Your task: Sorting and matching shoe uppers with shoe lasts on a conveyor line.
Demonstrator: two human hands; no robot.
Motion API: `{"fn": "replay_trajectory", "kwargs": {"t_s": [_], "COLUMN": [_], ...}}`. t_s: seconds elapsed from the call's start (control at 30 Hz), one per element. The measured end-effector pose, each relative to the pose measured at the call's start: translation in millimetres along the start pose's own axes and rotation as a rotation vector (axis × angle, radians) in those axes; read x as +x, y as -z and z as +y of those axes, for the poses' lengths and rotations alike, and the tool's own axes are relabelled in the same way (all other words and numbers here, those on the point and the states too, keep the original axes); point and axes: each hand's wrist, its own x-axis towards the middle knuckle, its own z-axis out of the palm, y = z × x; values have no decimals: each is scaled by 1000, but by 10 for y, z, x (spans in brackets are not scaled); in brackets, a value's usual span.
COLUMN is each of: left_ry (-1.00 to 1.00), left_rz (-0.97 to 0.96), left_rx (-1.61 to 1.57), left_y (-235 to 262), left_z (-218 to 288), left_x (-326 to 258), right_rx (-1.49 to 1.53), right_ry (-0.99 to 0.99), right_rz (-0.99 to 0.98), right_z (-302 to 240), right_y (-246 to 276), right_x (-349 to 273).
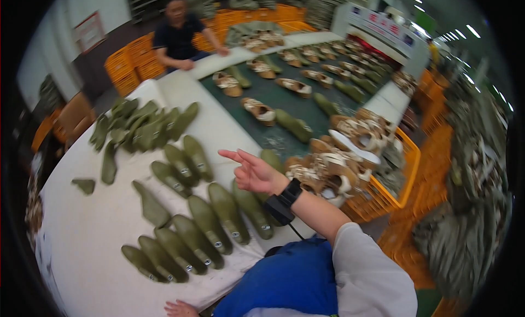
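My right hand [256,174] hangs in the air over the table beside the conveyor, a black band on its wrist. Its index finger points out to the left, the other fingers are loosely bent, and nothing is held. Beneath it lie olive-green shoe lasts [210,224], set side by side in a slanting row. My left hand [181,309] is low at the picture's bottom edge by the white tabletop [93,246], fingers spread and without an object; its wrist is cut off. A second short row of lasts [183,163] sits farther back, with a heap of lasts [139,123] behind it.
A green conveyor belt [262,139] carries brown-and-white shoes [294,87] and lasts. Right of me, more shoes [333,166] are piled at an orange crate [407,169]. Across the table a person [178,38] sits with a hand on the edge. Orange crates [123,68] stand behind.
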Motion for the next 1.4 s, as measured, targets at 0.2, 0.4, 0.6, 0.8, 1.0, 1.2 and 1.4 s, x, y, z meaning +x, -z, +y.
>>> {"fn": "replay_trajectory", "kwargs": {"t_s": [0.2, 0.4, 0.6, 0.8, 1.0, 1.2, 1.4], "left_ry": [-349, -536, -1121, -1593, -1541, -1456, -1546], "left_rz": [-581, -918, -576, -393, -620, -639, -658], "left_rx": [-429, -467, -1454, -1023, -998, -876, -844], "left_y": [-192, 2125, 4034, 4506, 4207, 4155, 4172], "left_z": [-344, 625, 2528, 3855, 4176, 3883, 3899], "left_x": [737, 2221, 1758, 841, 474, 332, 404], "right_rx": [-1311, -2136, -2501, -1561, -841, -1266, -1666], "right_ry": [74, 513, 80, 501, 590, 126, -39], "right_rz": [681, 1471, 1396, 1373, 1058, 841, 893], "right_z": [-442, -433, -409, -868, -964, -523, -819], "right_y": [-535, -235, 193, 112, -75, 670, 402], "right_x": [-2447, -3201, -2981, -3208, -3687, -3445, -3534]}}
